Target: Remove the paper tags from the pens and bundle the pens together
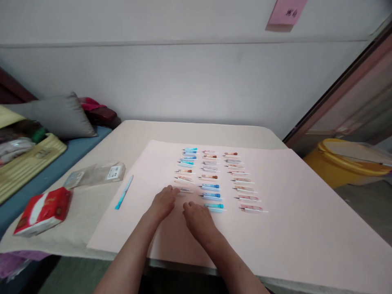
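Slim pens lie in three columns on a pale pink sheet (294, 228), with caps in blue, turquoise, brown and pink. At the lower end of the left column, my left hand (163, 202) is closed at the left end of a pale pen (185, 190), which lies flat. My right hand (199, 220) is just below it, fingers loosely bent over the sheet, with nothing visible in them. Beside its knuckles is a turquoise-capped pen (214, 206); a blue-capped pen (211, 195) lies above that one. The undersides of both hands are hidden.
Left of the columns lies a single blue pen (124, 192). A clear plastic packet (101, 174) and a red tissue pack (44, 210) rest on the cream table (134, 130). A grey cushion (58, 114) is at left, a yellow bin (330, 163) at right, a wall behind.
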Demonstrator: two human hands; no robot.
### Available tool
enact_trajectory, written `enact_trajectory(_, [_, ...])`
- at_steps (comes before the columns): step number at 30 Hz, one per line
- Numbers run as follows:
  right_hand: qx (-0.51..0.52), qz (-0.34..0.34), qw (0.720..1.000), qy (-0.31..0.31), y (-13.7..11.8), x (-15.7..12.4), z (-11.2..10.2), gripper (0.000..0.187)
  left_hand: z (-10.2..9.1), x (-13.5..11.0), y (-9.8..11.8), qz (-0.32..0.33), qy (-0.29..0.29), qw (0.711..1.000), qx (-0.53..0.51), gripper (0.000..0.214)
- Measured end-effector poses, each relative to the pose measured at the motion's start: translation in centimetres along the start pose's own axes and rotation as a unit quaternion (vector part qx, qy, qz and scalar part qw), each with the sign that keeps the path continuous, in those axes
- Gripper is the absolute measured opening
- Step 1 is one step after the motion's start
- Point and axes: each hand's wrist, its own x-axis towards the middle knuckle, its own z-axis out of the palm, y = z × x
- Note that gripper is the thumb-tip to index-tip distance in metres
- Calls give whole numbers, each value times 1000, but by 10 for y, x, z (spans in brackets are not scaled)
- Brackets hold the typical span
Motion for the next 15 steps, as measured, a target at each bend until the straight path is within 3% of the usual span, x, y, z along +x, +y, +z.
enact_trajectory(10, [-39, 27, 997, 66, 15, 17, 0, 24, -6, -4, -6, -27, 47, 999, -1, 30])
enact_trajectory(15, [-51, 41, 993, 102, 21, 25, 3, 23, 0, -2, -8, -11, 13, 1000, 0, 28])
